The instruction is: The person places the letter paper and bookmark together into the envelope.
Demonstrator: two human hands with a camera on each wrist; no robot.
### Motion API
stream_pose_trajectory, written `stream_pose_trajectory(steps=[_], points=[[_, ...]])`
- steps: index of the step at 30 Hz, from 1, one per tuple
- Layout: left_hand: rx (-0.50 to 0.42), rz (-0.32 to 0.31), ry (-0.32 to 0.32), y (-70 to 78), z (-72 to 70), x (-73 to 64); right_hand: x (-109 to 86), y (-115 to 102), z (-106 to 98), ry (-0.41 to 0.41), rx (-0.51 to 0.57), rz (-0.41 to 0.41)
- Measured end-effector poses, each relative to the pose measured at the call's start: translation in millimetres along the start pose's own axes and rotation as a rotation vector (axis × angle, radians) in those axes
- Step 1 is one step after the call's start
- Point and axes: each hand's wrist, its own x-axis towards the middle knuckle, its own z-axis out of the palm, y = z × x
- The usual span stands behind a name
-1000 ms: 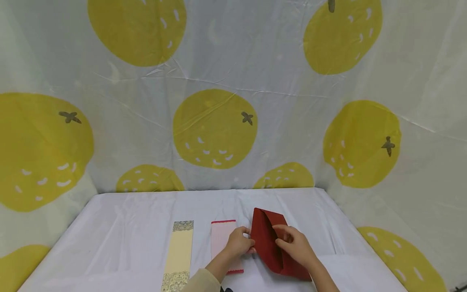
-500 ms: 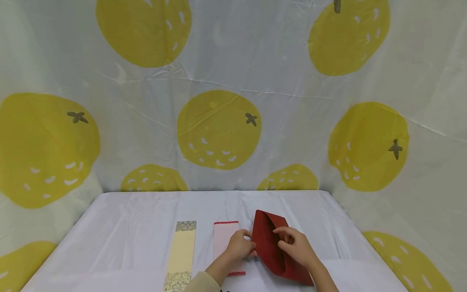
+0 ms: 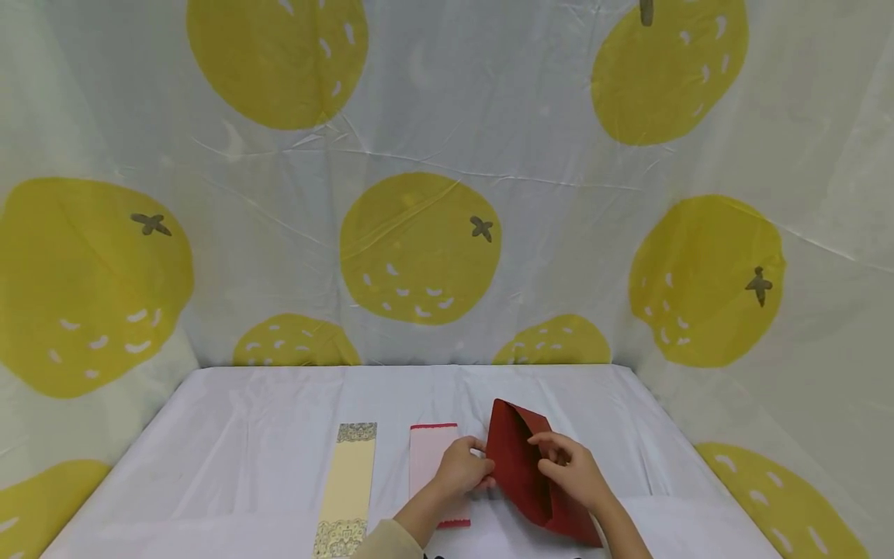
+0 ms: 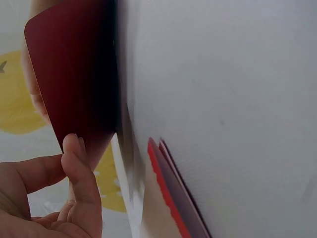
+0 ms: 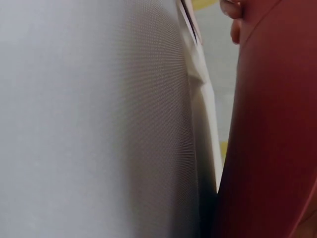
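A red envelope stands tilted above the white cloth, its long opening spread into a dark gap. My left hand pinches its left edge between thumb and fingers; in the left wrist view the thumb and index finger meet at the envelope's corner. At the opening my right hand grips the right-hand side, index finger and thumb curled at the gap's edge. Most of that hand is hidden in the right wrist view, where the red paper fills the right side. The envelope's inside is dark.
Partly behind my left forearm lies a pink card with red ends. Left of it is a long cream strip with patterned ends. White cloth covers the table, and a curtain with yellow fruit rises behind.
Over the last second the view has shifted slightly. Both hands and the envelope have edged a little to the right, and the opening looks slightly wider.
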Motion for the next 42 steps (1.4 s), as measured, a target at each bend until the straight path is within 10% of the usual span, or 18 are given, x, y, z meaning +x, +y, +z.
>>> stream_pose_trajectory(steps=[20,42], points=[[-0.066,0.108,0.002,18.7,-1.7,-7.0,-0.1,-0.3,-1.1,-0.041,0.061,-0.036],[-0.012,0.073,0.149,4.2,-68.3,-16.5,0.7,-2.8,-2.6,-0.046,-0.018,0.030]])
